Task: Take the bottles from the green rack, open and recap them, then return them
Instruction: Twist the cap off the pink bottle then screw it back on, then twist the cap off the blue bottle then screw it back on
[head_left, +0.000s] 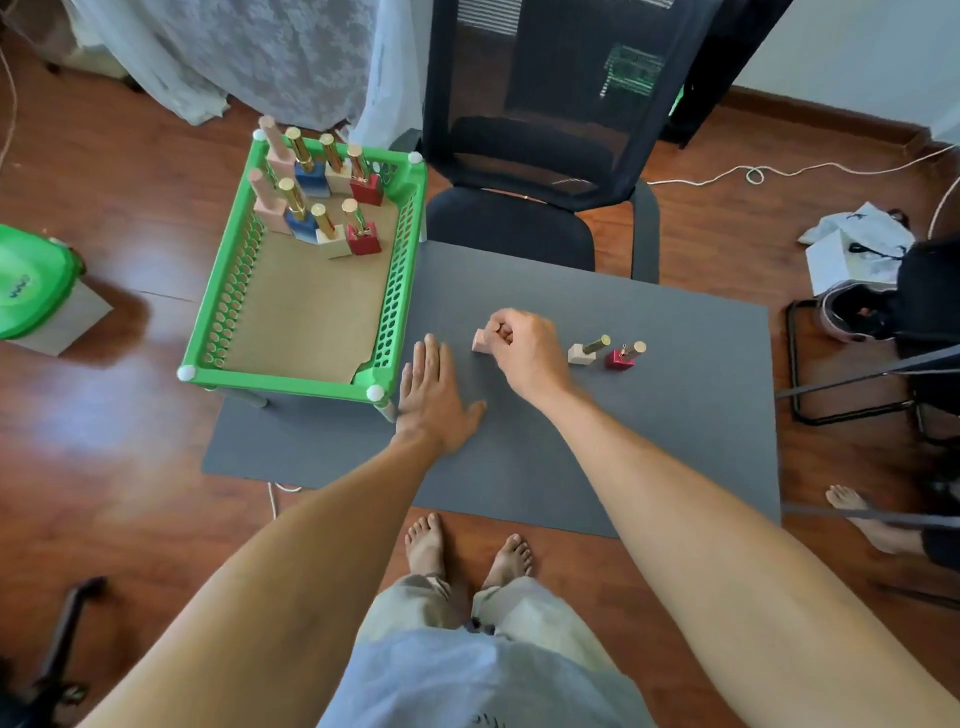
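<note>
Bottles: 1 pink bottle sits on the grey table, mid-top, w/ the right hand curled into a fist over its upper part; fingers closed round the cap area, so the cap itself is hidden and only the pale pink square base shows at the hand's left edge; base seems to touch the tabletop. Left hand lies flat, palm down, fingers straight and together, thumb out to the right; holds nothing; it rests on the table just left of and nearer than the pink bottle, close beside the near right corner of the green rack.

To the right of the right hand, 2 more bottles stand on the table side by side, near each other but apart: a cream bottle w/ gold cap, then a red bottle w/ gold cap; both capped.

Rack stands on the table's left end, partly overhanging the edge; perforated green walls, white knobs at the corners, brown card floor. At its far end 8 bottles stand in 2 rows of 4; each row, left to right: pink w/ pink cap, blue, cream, red, the last 3 w/ gold caps; near half of the rack floor is bare.

Beyond the table, a black mesh chair; wood floor all round; person's bare feet at the table's near edge.
</note>
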